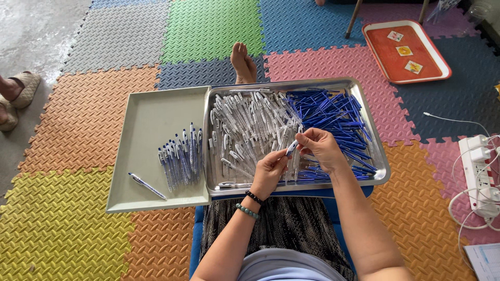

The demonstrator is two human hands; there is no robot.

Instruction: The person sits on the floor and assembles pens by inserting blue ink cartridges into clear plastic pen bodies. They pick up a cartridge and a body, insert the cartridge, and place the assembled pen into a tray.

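My left hand (269, 171) and my right hand (320, 148) meet over a steel tray (377, 179), both pinching one pen (291, 148) with a clear barrel and blue part. The steel tray holds a heap of clear pen barrels (245, 127) on its left and blue refills (333, 114) on its right. Left of it, a grey plastic tray (146, 112) carries a bunch of several finished pens (182, 158) and one pen (147, 186) lying apart near its front.
Coloured foam floor mats (78, 130) lie all around. An orange tray (406, 52) with three small cards sits far right. A white power strip (482, 174) with cables lies at the right edge. My bare foot (243, 62) shows beyond the trays. Another person's sandalled feet (15, 93) are at the left.
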